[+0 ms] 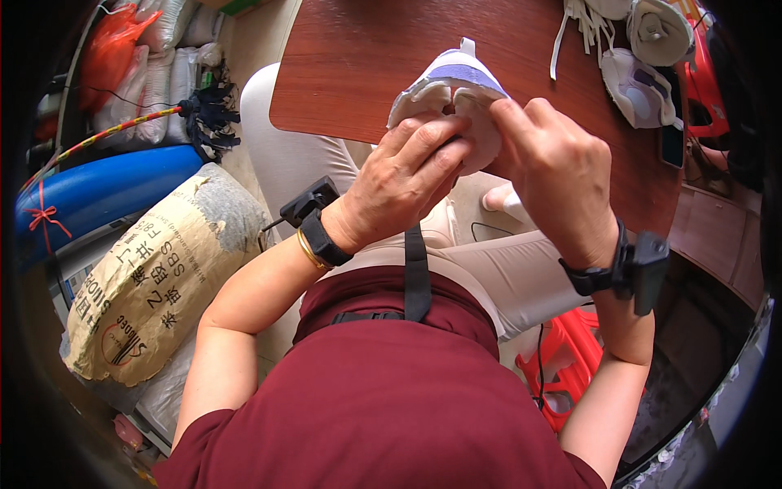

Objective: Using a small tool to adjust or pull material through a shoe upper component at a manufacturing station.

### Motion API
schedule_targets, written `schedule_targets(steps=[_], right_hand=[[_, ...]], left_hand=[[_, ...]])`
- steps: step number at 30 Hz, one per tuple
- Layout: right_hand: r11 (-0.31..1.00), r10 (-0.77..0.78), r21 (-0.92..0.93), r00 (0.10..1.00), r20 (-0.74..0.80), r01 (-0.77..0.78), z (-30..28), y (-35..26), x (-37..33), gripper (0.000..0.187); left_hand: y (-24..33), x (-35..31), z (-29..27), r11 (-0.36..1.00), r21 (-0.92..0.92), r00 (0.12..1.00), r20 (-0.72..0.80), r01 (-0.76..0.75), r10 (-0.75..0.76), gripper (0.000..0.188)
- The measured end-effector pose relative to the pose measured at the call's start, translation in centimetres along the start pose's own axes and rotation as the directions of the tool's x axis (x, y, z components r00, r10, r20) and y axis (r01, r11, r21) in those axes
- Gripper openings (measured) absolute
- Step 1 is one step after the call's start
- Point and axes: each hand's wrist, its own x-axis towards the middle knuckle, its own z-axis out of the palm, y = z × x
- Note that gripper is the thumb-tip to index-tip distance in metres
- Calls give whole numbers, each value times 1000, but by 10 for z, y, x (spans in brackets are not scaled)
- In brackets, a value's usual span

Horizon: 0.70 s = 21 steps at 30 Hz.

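Holding the white-and-lilac shoe upper (475,102) between both hands, you have it straight ahead of your chest, in view across the near edge of the brown table (350,77). Its long axis runs roughly away from you, with the small tab at the far end and the open, padded side turned toward you. Your left hand (411,167) lies across the near left part, fingers curled and closed over the edge, while your right hand (564,167) has thumb and forefinger drawn narrow at the right edge. Neither is clearly nearer, since both touch it, though the left covers more of it; whether the right fingers also grip something thin cannot be told. Well apart to the right, another shoe upper (639,90) lies on the table, near a dark phone (673,134). As for containers, a tan paper sack (163,273) with dark print sits to your left below table height, its contents hidden. Beyond it, at upper left, are an orange-red plastic bag (114,53) and bulging whitish bags (155,102); what fills them you cannot make out from here.
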Motion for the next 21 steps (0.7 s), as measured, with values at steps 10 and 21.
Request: schedule_targets(steps=[10,21], right_hand=[[966,131,219,990,45,-137,9,9,6,11],[968,165,187,986,21,-166,12,3,3,9]], left_hand=[[-3,0,-2,991,112,994,86,-77,68,46],[7,10,-6,960,280,995,97,-29,2,47]])
